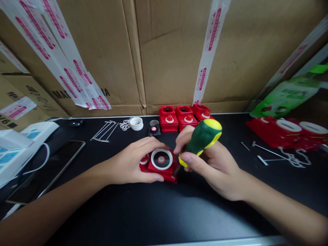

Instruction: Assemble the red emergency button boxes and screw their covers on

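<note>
A red box-shaped device (153, 169) with a white ring round a black disc lies on the black table. My left hand (135, 160) is wrapped round its left side, thumb at the front edge and fingers at the back. In my right hand (205, 160) is a screwdriver (205, 136) with a green and yellow handle, held tilted. Its shaft slopes down to the device's front right corner, where the tip appears to touch; the screw itself is too small to make out. A red button in a pale collar (144, 159) shows beside my left fingers.
Several red devices (168, 120) stand behind, and others (276, 131) at the right near a green bottle (287, 92). White rings (136, 124), a black square part (154, 129) and metal T-bars (104, 131) lie behind left. A phone (48, 171) and power strip (23, 147) lie left. Cardboard (169, 68) walls the back.
</note>
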Demonstrator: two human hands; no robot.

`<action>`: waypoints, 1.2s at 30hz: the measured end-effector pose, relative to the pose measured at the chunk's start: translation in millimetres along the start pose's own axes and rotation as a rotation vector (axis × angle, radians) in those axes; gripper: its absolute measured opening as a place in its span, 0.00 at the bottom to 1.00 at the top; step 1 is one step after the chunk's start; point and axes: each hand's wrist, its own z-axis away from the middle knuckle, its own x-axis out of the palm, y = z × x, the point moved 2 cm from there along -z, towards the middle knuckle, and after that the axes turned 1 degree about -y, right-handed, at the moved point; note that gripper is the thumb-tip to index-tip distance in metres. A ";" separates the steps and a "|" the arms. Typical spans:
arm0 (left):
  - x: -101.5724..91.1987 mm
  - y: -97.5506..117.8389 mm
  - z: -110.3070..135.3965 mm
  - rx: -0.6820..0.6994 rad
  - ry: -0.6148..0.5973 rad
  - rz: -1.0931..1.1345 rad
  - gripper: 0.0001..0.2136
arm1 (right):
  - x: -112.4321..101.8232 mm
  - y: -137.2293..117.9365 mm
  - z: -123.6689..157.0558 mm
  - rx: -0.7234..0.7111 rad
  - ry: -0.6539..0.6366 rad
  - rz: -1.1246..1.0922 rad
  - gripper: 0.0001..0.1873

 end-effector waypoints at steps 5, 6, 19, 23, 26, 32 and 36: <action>-0.5 -0.2 -0.7 -0.003 0.004 0.003 0.29 | -0.4 3.1 -0.8 0.025 0.025 0.018 0.08; -0.6 -0.4 -0.5 0.000 0.000 0.010 0.29 | -0.5 4.3 -0.7 0.035 0.034 0.019 0.09; -0.7 -1.0 -0.6 -0.038 -0.030 0.071 0.29 | 1.8 2.6 -6.6 0.184 -0.056 -0.465 0.22; 0.3 -0.3 -1.8 -0.027 -0.021 0.090 0.30 | 6.5 3.9 -6.0 0.218 -0.071 -0.490 0.22; 1.1 1.5 -2.0 -0.018 0.008 0.087 0.28 | 7.7 4.9 -4.2 0.237 -0.053 -0.455 0.20; 2.0 0.4 -0.5 -0.016 -0.005 0.020 0.35 | 5.4 13.4 2.1 0.322 -0.003 -0.327 0.13; 2.7 -2.4 0.3 -0.011 -0.011 0.032 0.36 | 3.2 12.4 1.7 0.291 0.008 -0.308 0.16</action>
